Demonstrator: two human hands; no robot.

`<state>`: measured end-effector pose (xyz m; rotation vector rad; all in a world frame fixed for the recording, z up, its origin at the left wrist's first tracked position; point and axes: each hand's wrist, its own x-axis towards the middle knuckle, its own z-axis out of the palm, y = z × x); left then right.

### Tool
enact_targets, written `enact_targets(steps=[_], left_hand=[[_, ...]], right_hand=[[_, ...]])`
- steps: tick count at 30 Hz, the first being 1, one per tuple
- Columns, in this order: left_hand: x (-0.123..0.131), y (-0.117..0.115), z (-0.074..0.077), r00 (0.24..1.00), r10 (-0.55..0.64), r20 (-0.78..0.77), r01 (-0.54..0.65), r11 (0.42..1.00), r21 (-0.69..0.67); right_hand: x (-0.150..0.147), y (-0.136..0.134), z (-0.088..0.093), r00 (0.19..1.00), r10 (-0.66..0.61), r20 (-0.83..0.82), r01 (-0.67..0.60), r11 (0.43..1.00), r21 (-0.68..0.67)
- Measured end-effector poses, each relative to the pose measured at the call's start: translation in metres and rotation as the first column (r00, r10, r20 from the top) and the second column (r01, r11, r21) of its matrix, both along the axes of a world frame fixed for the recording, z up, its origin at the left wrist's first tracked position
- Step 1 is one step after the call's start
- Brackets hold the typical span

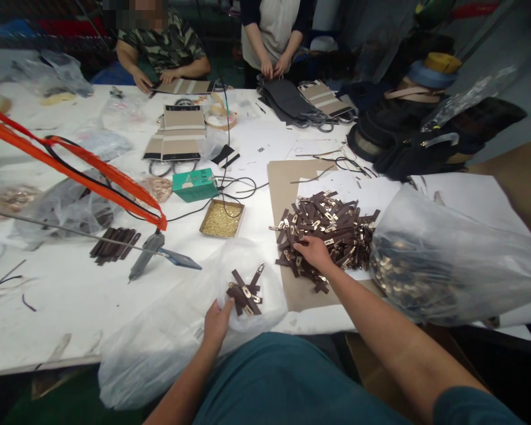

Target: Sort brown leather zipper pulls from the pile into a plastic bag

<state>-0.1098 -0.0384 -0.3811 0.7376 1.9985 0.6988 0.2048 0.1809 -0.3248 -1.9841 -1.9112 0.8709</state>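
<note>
My left hand [218, 321] is closed on the rim of a clear plastic bag [172, 319] that lies along the table's near edge. Inside the bag's mouth are several brown strap tabs [246, 292] with gold-coloured metal ends. To the right, a large heap of the same tabs [327, 218] covers white paper and brown card. At the heap's near left side is my right hand [315, 252], thumb and fingers pinched on a brown strap tab; the fingers partly hide it.
A bulging plastic bag [446, 265] sits right of the heap. A small tray of gold bits [222, 219], a green box [195, 185] and a grey glue gun [153, 254] hanging from orange straps [92, 171] are left. Two people work across the table.
</note>
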Motion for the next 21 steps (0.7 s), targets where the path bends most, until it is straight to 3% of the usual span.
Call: enact_targets(steps=[2, 4, 7, 9, 11, 14, 17, 21], left_hand=[[-0.001, 0.0, -0.001, 1.0, -0.006, 0.006, 0.006, 1.0, 0.003], [-0.001, -0.001, -0.002, 1.0, -0.011, 0.013, 0.011, 1.0, 0.008], [-0.002, 0.0, -0.002, 1.0, -0.017, 0.022, 0.017, 1.0, 0.008], [-0.002, 0.001, -0.002, 1.0, -0.016, 0.019, 0.016, 1.0, 0.002], [-0.003, 0.002, -0.001, 1.0, -0.012, 0.018, 0.013, 1.0, -0.005], [-0.003, 0.002, 0.001, 0.999, -0.006, 0.037, 0.006, 1.0, -0.002], [-0.002, 0.001, 0.001, 0.998, 0.005, 0.055, -0.005, 1.0, 0.004], [-0.002, 0.0, 0.002, 0.997, 0.024, 0.072, -0.024, 1.0, 0.007]], right_hand=[[-0.004, -0.004, 0.009, 0.982, -0.098, -0.162, 0.104, 0.994, 0.033], [-0.019, -0.02, 0.017, 0.934, -0.134, -0.332, 0.129, 0.991, -0.037], [-0.053, -0.056, 0.019, 0.836, -0.044, -0.546, -0.108, 0.964, -0.242], [-0.067, -0.075, 0.015, 0.823, 0.034, -0.568, -0.21, 0.946, -0.248], [-0.064, -0.082, 0.009, 0.892, 0.113, -0.438, -0.199, 0.967, -0.156], [-0.035, -0.073, -0.002, 0.982, 0.188, 0.001, -0.188, 0.981, -0.053], [-0.01, -0.058, -0.011, 0.905, 0.26, 0.336, -0.236, 0.966, -0.11], [-0.006, -0.051, -0.022, 0.88, 0.274, 0.388, -0.246, 0.962, -0.121]])
